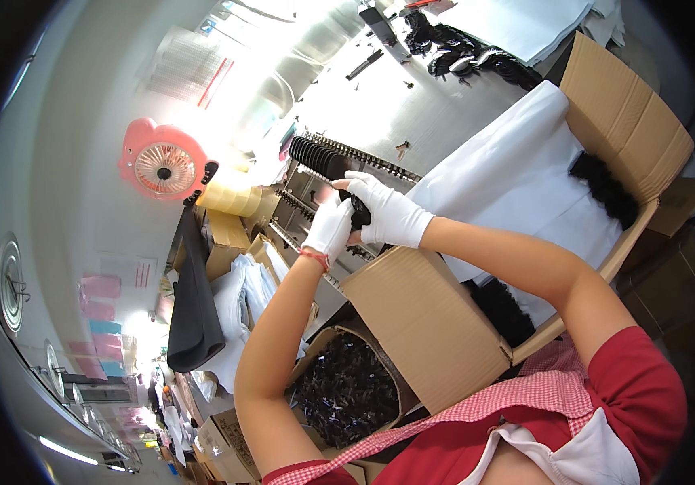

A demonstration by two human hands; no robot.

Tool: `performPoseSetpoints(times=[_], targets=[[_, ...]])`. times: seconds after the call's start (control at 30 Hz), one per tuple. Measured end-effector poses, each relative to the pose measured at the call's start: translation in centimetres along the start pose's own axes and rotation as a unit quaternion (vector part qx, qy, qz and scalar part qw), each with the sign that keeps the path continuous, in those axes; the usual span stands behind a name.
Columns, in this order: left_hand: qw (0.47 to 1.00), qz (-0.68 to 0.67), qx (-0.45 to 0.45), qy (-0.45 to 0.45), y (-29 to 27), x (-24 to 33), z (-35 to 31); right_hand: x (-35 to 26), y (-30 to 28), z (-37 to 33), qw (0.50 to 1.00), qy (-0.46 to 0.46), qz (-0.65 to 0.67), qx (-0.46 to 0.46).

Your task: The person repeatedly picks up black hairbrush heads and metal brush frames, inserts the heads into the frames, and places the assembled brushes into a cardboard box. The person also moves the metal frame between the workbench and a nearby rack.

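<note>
Both hands wear white gloves with some fingertips bare. My left hand (331, 228) and my right hand (389, 210) meet at the middle of the view, closed around a small glossy black piece (360, 212). Fingers cover much of it, so its exact kind is hidden. Just beyond the hands, a row of similar-looking flat black pieces (315, 155) stands upright in a slotted metal rack (291, 212). A red band circles my left wrist. My right forearm passes over an open cardboard box (424, 323) lined with white sheeting (493, 162).
Black fuzzy-looking bunches (604, 190) lie at the box's edges. Another carton (347, 380) near my left elbow holds many small black pieces. A pink fan (163, 166) stands at the left. Black plastic bundles (477, 56) and a pen-like black stick (364, 65) lie on the metal table (364, 105).
</note>
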State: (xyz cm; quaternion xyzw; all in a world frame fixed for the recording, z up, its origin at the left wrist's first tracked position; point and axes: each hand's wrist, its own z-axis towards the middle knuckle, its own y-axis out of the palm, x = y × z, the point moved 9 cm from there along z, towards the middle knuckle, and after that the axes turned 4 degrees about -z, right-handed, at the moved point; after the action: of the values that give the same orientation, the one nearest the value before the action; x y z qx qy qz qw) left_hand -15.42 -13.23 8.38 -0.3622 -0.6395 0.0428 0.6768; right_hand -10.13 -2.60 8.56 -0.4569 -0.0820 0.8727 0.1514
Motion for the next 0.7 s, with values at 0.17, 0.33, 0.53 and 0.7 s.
performPoseSetpoints(times=[0.17,0.33,0.53,0.7], targets=[[0.987,0.0,-0.124,-0.103,-2.2,-1.6,1.2,2.7,-0.6,1.2,0.997,0.045,-0.062,0.008],[0.979,0.185,0.088,0.004,-8.1,-5.6,8.0,4.5,2.7,2.1,0.98,0.117,-0.139,-0.085],[0.964,0.254,0.078,-0.01,-4.9,-4.7,12.7,5.9,2.7,2.4,0.983,0.119,-0.085,-0.11],[0.964,0.258,0.06,-0.033,-3.0,-5.2,13.3,5.6,2.8,1.9,0.986,0.098,-0.114,-0.068]])
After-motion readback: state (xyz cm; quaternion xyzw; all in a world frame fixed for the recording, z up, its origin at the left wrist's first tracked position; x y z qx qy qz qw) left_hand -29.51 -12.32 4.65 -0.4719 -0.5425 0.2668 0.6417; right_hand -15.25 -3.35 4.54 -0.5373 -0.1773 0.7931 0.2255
